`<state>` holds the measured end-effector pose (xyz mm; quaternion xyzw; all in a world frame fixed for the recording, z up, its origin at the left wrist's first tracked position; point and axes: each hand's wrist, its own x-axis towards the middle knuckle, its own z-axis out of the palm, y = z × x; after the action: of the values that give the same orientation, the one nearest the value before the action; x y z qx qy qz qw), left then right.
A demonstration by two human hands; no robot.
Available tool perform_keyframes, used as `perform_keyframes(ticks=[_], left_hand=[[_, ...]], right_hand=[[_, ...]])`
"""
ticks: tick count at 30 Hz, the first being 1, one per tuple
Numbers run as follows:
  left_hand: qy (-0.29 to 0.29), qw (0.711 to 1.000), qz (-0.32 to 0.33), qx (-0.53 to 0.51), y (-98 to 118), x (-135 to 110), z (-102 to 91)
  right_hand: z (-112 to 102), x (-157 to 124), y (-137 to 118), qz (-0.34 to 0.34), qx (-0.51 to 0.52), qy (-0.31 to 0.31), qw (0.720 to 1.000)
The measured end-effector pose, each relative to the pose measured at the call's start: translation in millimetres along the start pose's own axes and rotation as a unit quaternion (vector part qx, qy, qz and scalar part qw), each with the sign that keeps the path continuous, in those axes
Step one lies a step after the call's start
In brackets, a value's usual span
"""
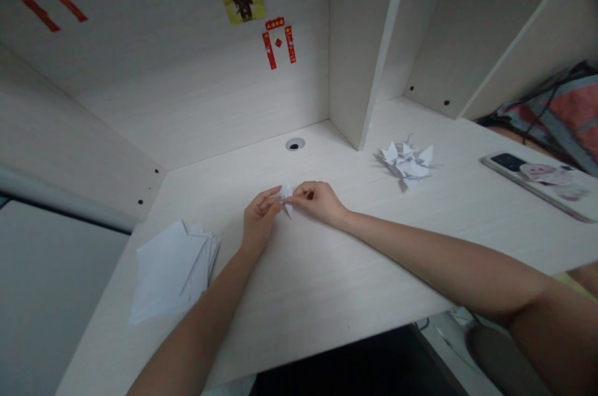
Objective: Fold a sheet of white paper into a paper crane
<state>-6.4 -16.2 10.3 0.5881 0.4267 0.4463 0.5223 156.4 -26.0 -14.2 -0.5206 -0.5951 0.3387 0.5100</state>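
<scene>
Between my two hands is a small folded piece of white paper [287, 194], narrow and pointed at its ends. My left hand [260, 216] grips it from the left with thumb and fingers. From the right, my right hand [321, 200] pinches its edge between thumb and forefinger. The fingertips hide part of the folds. A pile of folded white paper figures [407, 162], with sharp points sticking out, lies to the right. Left of my left forearm rests a stack of flat white paper sheets [163, 271].
A phone in a decorated case [542, 185] lies at the right of the pale desk [299, 296]. Behind my hands is a round cable hole [295, 145]. An upright divider panel [364, 41] stands at the back. Red stickers [279, 43] decorate the back wall.
</scene>
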Motion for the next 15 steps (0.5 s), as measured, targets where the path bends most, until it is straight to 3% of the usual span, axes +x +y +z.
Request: perform_keyframes(ticks=[8,15], left_hand=[[0.032,0.999,-0.034,-0.003,-1.7,3.3,2.3],[0.032,0.999,-0.01,0.012,-5.8,3.5,2.5]], right_hand=[[-0.6,-2.3,-2.6,-0.031,-0.028,-0.019,0.999],[-1.3,-0.1,1.3,-0.062,-0.062,-0.041,0.995]])
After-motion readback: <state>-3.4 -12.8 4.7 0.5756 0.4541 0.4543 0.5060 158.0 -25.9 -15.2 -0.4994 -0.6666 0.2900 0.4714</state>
